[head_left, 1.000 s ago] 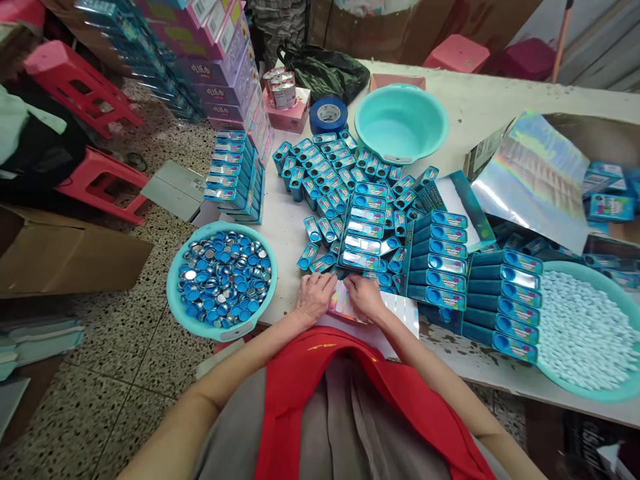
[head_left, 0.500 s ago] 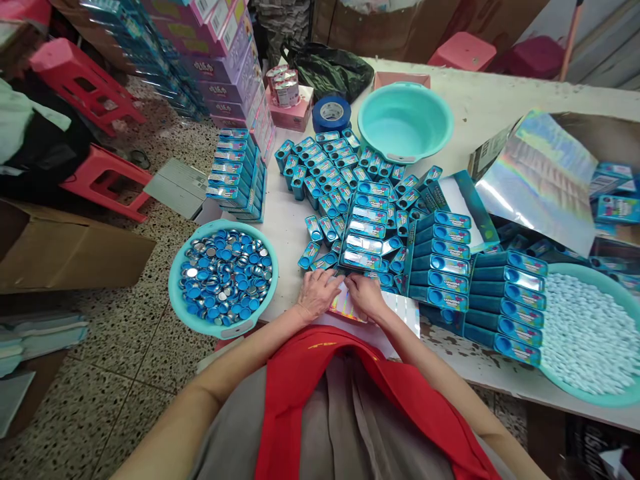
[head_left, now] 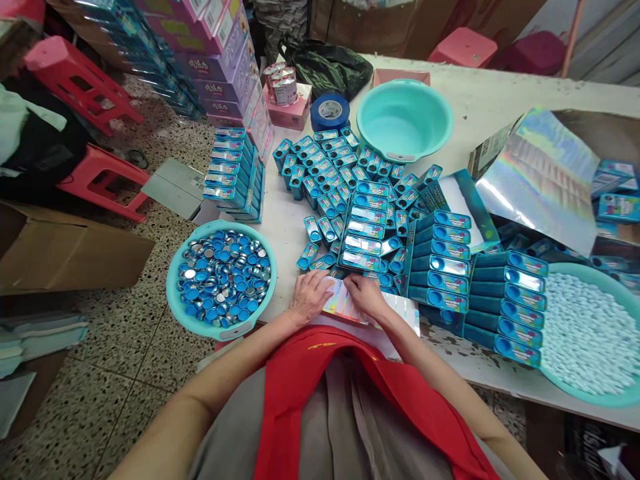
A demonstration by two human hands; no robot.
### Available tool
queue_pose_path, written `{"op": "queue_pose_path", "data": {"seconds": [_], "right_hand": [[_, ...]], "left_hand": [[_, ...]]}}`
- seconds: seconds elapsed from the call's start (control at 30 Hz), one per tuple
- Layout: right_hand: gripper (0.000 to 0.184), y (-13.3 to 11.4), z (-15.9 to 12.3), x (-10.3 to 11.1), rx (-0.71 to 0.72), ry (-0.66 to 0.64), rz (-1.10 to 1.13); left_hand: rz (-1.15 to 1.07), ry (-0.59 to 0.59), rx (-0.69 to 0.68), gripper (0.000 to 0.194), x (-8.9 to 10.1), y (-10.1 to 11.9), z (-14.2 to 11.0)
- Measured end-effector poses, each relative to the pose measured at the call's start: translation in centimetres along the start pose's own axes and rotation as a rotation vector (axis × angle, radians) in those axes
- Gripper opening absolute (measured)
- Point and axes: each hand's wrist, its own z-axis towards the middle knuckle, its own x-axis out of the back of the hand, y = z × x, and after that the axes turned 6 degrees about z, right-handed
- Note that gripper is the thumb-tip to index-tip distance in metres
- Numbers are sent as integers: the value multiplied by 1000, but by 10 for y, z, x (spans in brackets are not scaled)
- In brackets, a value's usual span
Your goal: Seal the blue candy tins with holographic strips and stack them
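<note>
At the near edge of the table [head_left: 284, 223], right of a round plastic basin [head_left: 173, 283] of metallic caps [head_left: 227, 277], the left hand [head_left: 309, 295] rests slightly parted fingers on a shiny, striped sheet [head_left: 342, 303], long axis running left to right, where the right hand [head_left: 367, 295] has curled fingers, clamping undeterminable.

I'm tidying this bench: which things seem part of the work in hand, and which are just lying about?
Likely in the work:
shiny sheet, under the left hand and right hand;
row of blue containers, just beyond the hands.

Probably lying about:
blue tape roll;
black plastic bag;
red stool on the floor.
</note>
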Motion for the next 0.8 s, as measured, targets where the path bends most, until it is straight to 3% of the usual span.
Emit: {"op": "queue_pose_path", "data": {"seconds": [0.13,0.33,0.53,0.7,0.8], "right_hand": [[27,2,-4,10,117,-134,195],[28,-1,-9,18,137,-261,285],[32,2,-18,6,69,-246,490],[34,6,-23,-3,20,-185,561],[36,7,-21,1,40,-252,575]], "left_hand": [[-164,-188,125,26,17,3,21],[-742,-478,287,18,23,-7,37],[-1098,-540,425,17,18,-7,30],[-1151,-550,476,19,20,-4,27],[-1152,-550,474,21,22,-4,27]]}}
